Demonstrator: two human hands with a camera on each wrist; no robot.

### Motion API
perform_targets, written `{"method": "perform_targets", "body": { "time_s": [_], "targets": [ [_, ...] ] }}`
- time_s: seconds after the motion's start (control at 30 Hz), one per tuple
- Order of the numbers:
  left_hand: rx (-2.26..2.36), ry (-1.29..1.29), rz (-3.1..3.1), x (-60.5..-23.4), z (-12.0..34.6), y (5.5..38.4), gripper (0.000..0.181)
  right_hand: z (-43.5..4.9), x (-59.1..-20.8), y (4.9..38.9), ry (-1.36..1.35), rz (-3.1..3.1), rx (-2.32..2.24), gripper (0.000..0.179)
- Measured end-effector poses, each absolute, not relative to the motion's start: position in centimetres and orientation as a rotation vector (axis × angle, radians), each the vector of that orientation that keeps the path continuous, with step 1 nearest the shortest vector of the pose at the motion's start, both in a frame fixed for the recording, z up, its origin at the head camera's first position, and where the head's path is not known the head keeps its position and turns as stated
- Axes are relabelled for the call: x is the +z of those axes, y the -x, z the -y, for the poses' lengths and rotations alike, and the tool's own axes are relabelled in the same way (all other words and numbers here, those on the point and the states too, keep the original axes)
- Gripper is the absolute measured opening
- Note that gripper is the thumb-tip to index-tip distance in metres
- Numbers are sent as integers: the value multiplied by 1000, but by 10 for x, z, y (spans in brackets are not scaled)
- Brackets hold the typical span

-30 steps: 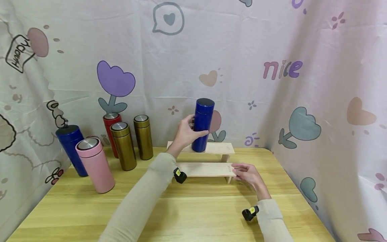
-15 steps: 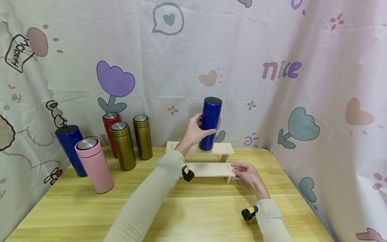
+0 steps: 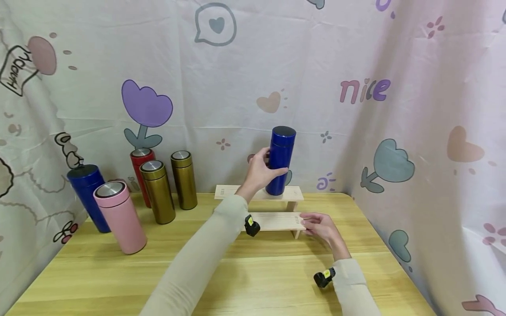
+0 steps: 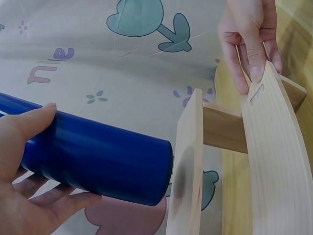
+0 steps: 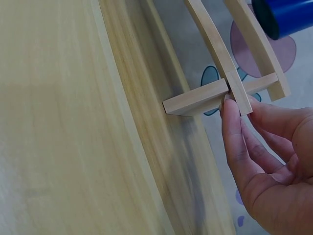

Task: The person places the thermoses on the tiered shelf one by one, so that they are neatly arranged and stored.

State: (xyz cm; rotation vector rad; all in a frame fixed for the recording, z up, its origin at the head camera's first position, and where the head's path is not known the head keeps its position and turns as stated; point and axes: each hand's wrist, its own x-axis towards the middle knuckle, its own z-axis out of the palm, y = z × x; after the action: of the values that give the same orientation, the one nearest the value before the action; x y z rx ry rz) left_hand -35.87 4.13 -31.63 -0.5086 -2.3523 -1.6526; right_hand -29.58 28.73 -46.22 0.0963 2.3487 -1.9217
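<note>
A dark blue thermos bottle is upright over the right part of the upper step of a two-tier wooden stand. My left hand grips its body, thumb on the near side and fingers around the far side. In the left wrist view, the bottle's base sits very close to the upper step, with a shadow on the wood; contact is hard to tell. My right hand pinches the right end of the lower step between thumb and fingers.
At the left of the wooden table stand a pink bottle, another blue bottle, a red bottle and two gold bottles. A patterned curtain hangs behind and along both sides.
My left hand has carried the blue thermos bottle rightward along the upper step, from near its middle toward its right end. The right hand keeps its hold on the lower step.
</note>
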Motion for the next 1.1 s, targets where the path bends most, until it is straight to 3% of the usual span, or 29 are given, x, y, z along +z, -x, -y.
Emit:
{"method": "perform_targets", "body": {
  "time_s": [1.1],
  "targets": [
    [-1569, 556, 2355, -328, -76, 369, 82, -287, -463, 298, -97, -2372, -1920, 39]
  ]
}}
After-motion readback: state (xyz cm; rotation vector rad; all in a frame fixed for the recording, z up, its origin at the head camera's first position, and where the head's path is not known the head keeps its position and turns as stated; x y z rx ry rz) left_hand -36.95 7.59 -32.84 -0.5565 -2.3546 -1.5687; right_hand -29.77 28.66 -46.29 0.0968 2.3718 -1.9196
